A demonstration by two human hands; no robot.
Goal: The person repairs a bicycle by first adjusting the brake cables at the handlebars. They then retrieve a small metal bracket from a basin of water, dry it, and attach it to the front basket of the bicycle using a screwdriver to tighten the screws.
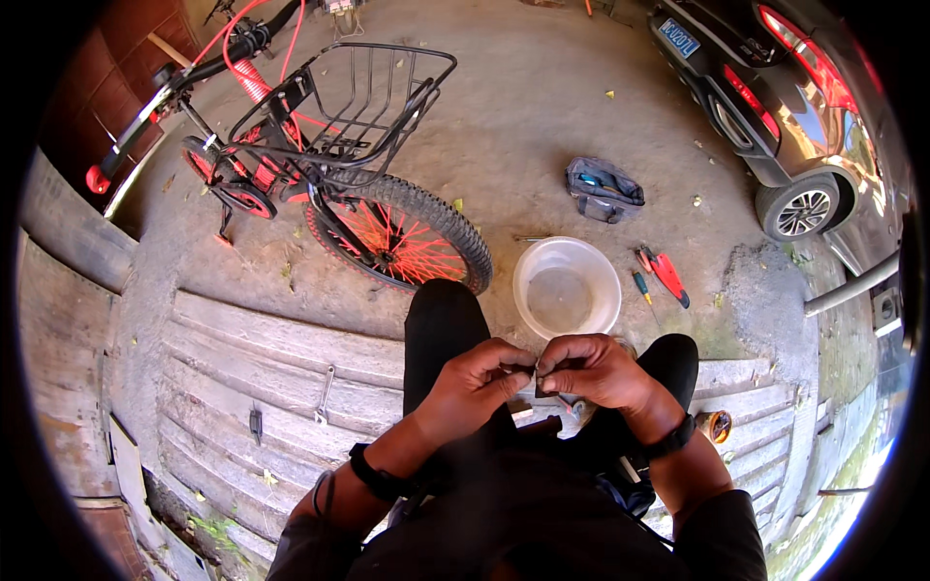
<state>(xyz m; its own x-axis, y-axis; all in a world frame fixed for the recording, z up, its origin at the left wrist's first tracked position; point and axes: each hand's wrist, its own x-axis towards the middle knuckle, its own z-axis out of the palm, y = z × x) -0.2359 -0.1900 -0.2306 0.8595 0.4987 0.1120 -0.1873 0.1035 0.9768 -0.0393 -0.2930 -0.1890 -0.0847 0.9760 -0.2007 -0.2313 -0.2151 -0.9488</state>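
Above my lap, my left hand (475, 387) and my right hand (598, 378) meet at their fingertips, both pinching a small dark piece (536, 378) too small to make out. Some small parts lie just below them, partly hidden by my fingers. Beyond my knees stands a translucent plastic basin (567, 292). To its right lie a red-and-black tool (666, 276) and a screwdriver with a yellow-and-blue handle (642, 288).
A black-and-red bicycle (397, 242) with a basket stands front-left. A tool bag (603, 189) rests beyond the basin, a dark car (775, 126) at upper right. A wrench (324, 397) lies on plank-like steps (232, 339); a round can (716, 425) sits right of my knee.
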